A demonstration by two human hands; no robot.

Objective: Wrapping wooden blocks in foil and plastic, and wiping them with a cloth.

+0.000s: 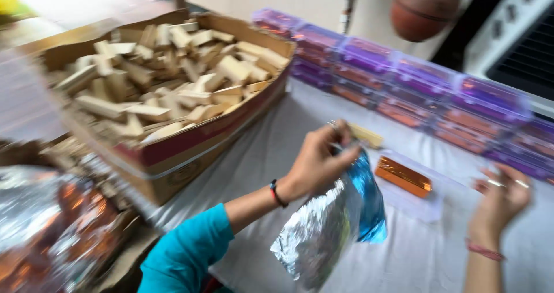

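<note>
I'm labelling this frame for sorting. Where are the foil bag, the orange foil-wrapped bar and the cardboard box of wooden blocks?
foil bag (323, 229), head view, on its crinkled silver side.
orange foil-wrapped bar (403, 176), head view, on the middle of its top face.
cardboard box (190, 140), head view, on its red-striped front wall.

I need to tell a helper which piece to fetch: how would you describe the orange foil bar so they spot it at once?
Start at the white table, in front of the rows of purple boxes. Between the left hand, which holds a foil bag, and the right hand lies a clear tray. The orange bar on it is the only shiny orange block there.
</note>
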